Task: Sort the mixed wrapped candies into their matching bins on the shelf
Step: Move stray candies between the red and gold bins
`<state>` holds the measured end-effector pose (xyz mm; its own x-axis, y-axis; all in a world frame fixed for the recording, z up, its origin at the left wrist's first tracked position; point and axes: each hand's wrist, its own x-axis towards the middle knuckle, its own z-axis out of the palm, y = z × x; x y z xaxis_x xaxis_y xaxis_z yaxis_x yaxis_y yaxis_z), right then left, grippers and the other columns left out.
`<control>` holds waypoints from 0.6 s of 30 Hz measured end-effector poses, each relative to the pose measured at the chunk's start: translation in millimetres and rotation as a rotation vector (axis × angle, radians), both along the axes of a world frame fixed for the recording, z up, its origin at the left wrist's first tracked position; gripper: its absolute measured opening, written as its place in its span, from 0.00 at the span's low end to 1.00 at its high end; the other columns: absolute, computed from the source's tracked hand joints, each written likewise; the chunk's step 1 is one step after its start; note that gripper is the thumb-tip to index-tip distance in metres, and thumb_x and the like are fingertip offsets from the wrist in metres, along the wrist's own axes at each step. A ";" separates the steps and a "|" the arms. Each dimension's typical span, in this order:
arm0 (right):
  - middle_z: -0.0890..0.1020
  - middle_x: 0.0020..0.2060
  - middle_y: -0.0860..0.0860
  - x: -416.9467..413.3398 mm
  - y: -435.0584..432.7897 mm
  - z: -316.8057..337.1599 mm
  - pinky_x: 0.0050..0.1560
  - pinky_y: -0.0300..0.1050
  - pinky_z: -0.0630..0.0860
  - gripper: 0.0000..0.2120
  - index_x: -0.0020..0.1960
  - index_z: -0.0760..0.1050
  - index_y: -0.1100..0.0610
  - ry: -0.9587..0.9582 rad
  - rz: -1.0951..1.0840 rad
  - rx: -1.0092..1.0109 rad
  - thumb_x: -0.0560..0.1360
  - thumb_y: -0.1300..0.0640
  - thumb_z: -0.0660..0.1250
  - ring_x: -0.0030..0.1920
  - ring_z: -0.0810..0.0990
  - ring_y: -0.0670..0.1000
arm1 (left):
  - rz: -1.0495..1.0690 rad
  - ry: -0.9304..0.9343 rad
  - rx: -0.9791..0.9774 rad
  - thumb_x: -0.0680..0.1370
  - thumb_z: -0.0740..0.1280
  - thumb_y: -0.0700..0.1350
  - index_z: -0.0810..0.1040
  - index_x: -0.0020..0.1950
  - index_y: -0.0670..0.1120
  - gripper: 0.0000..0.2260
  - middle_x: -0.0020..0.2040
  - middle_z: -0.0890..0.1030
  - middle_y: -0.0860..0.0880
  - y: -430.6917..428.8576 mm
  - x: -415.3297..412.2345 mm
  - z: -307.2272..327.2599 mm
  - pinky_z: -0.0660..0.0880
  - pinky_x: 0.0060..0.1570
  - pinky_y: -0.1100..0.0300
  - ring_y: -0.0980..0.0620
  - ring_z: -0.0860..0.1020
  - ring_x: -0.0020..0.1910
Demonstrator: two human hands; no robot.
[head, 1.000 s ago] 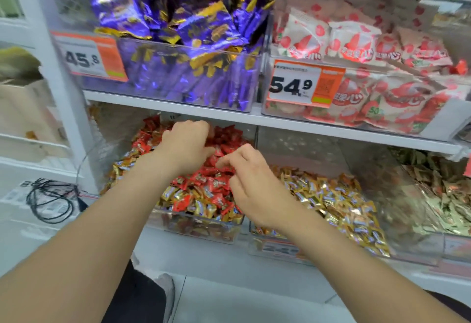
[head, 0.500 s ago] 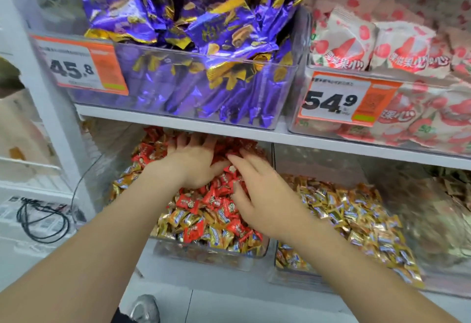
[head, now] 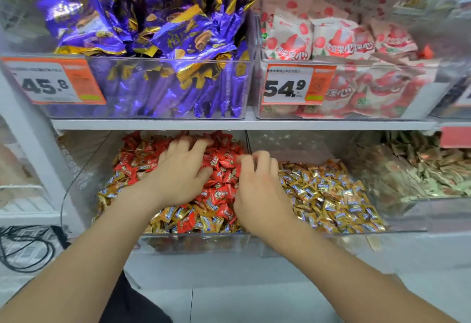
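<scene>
Hands work together in the mixed bin (head: 193,242) on the lower shelf (head: 229,124).

- The left hand (head: 178,172) lies palm down with its fingers spread on the red candies (head: 224,177), toward the 12 o'clock end of the pile.
- The right hand (head: 258,190) sits at its 3 o'clock, by the divider. Its fingers are curled down into the wrappers. Whether they pinch a piece cannot be told.

Location of stock: red candies fill the centre and back of the mixed bin. Stray gold candies (head: 178,218) lie along its 6 o'clock front wall and 9 o'clock side. The gold bin (head: 397,231) stands directly at 3 o'clock, touching the mixed bin.

Handling, as judged: each piece is small and light. The crinkled foil wrapper is likely slick and slides against its neighbours. Pinch a single piece across its body or by a crimped wrapper end, between thumb and forefinger. A broad scoop would probably drag red pieces along.
</scene>
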<state>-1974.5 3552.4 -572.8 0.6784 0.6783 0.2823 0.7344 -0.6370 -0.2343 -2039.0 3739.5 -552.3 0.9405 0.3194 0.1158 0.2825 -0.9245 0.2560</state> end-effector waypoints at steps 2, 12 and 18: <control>0.64 0.67 0.60 -3.4 8.4 -0.8 0.66 0.53 0.73 0.34 0.77 0.60 0.61 0.155 -0.045 0.016 0.74 0.64 0.69 0.62 0.73 0.64 | -0.022 -0.138 0.014 0.81 0.67 0.53 0.72 0.65 0.52 0.15 0.58 0.72 0.47 8.8 -14.6 -0.1 0.70 0.62 0.44 0.43 0.69 0.58; 0.61 0.78 0.68 8.7 16.3 7.1 0.75 0.51 0.62 0.40 0.84 0.43 0.65 0.368 -0.038 -0.046 0.80 0.66 0.62 0.79 0.62 0.66 | 0.049 0.262 -0.018 0.75 0.71 0.52 0.81 0.37 0.48 0.10 0.36 0.83 0.53 57.0 -105.0 7.2 0.78 0.46 0.56 0.52 0.79 0.40; 0.71 0.69 0.61 -6.1 2.3 -7.2 0.71 0.58 0.68 0.26 0.75 0.70 0.59 -0.074 0.035 0.175 0.77 0.62 0.66 0.69 0.69 0.65 | -0.037 0.510 -0.047 0.72 0.79 0.50 0.86 0.44 0.51 0.05 0.40 0.85 0.55 59.7 -119.0 13.1 0.83 0.46 0.53 0.52 0.83 0.43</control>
<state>-1980.6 3554.8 -580.1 0.6282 0.6376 0.4459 0.7748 -0.5649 -0.2840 -2158.0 3799.2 -539.2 0.8843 0.2789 -0.3744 0.3496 -0.9271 0.1352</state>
